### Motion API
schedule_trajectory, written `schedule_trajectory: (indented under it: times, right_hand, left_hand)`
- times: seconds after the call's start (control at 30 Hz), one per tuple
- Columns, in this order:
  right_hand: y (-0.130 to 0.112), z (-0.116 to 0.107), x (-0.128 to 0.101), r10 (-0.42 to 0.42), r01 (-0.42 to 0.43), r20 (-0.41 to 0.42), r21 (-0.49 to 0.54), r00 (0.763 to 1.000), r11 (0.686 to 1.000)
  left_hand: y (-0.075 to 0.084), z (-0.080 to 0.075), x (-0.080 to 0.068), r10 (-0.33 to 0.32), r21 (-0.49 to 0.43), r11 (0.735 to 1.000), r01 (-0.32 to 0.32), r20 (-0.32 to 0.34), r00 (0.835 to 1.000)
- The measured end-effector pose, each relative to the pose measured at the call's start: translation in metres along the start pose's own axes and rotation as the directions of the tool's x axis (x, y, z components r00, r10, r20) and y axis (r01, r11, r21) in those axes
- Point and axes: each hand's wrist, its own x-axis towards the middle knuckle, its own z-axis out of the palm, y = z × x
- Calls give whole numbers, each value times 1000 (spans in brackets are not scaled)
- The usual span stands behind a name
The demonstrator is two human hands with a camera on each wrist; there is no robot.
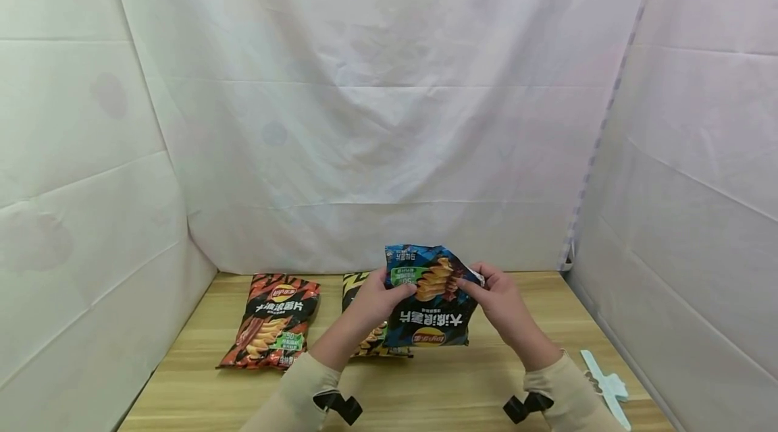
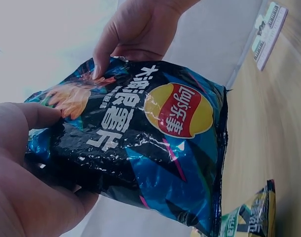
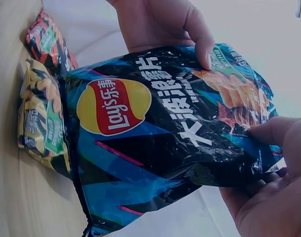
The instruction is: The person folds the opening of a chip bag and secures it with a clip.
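Cream sleeves (image 1: pixel 304 385) nearest; past the cuffs, blue chip bag (image 1: pixel 434 314) held up between two hands.
Left hand (image 1: pixel 375 298): part closed, pinching one edge, thumb on bag's front. Right hand (image 1: pixel 503 297): likewise at opposite edge, thumb in front, fingers behind. Yellow-black bag (image 1: pixel 354 283) beneath left hand, partly covered; red bag (image 1: pixel 279 317) farther out on left hand's side. Pale blue clip (image 1: pixel 606 385) beside right sleeve, on wooden table (image 1: pixel 462 391).

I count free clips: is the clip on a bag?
Off: the pale-blue clip lies on the table, apart from the blue Lay's chip bag, red bag and yellow bag.
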Motion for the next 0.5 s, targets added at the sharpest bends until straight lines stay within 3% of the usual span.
schedule_trajectory:
  times: [0.5]
  right_hand:
    - [-4, 23, -9, -48, 46, 112, 18, 993, 999]
  left_hand:
    - [-6, -24, -30, 32, 20, 999, -32, 14, 999]
